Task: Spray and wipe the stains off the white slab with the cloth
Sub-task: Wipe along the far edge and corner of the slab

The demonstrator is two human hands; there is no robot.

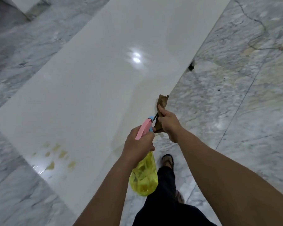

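Left hand (138, 142) grips bottle (144, 175); right hand (168, 123) grips cloth (162, 101). Risk: spray misses stains (59, 154) near slab (104, 62) corner.

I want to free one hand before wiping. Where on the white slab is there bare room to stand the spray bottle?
The white slab is bare from the light glare to its far end, and between the yellowish stains and the glare. Avoid the near left corner, where the stains cluster. The left hand holds the spray bottle; the right hand holds the cloth.
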